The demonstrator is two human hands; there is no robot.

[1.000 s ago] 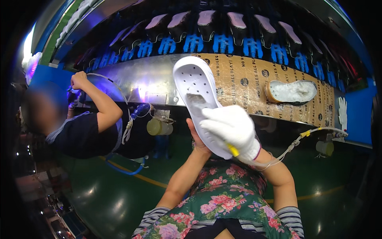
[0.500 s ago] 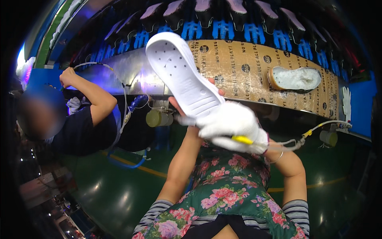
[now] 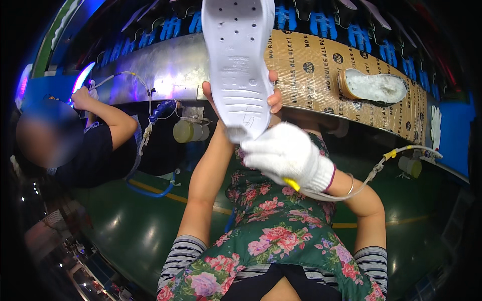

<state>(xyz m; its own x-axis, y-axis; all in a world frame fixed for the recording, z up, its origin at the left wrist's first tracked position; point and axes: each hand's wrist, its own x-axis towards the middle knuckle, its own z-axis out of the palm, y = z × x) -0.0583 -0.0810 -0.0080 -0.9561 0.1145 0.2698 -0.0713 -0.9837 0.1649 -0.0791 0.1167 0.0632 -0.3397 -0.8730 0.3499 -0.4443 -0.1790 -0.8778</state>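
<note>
A white shoe sole (image 3: 236, 65) with small holes in its forepart and ridges near the heel stands up in front of me, its toe cut off by the top edge. My bare left hand (image 3: 274, 98) grips it around both sides from behind; the palm is hidden. My right hand (image 3: 283, 153), in a white knit glove, is closed at the heel end. Out of its fingers comes a brush (image 3: 238, 134), its pale bristles against the heel rim. A clear hose (image 3: 326, 196) with yellow tape runs along that wrist.
Another sole (image 3: 376, 88), coated white, lies on the brown cardboard (image 3: 306, 75) covering the bench. Racked shoes on blue holders line the back. A co-worker's arm (image 3: 113, 115) is at left. A white glove (image 3: 436, 128) hangs at right, near a yellowish container (image 3: 409, 167).
The sole has turned from slanted to nearly upright and moved up. My right hand stays by the heel, the brush now along its end. The co-worker's arm has shifted left.
</note>
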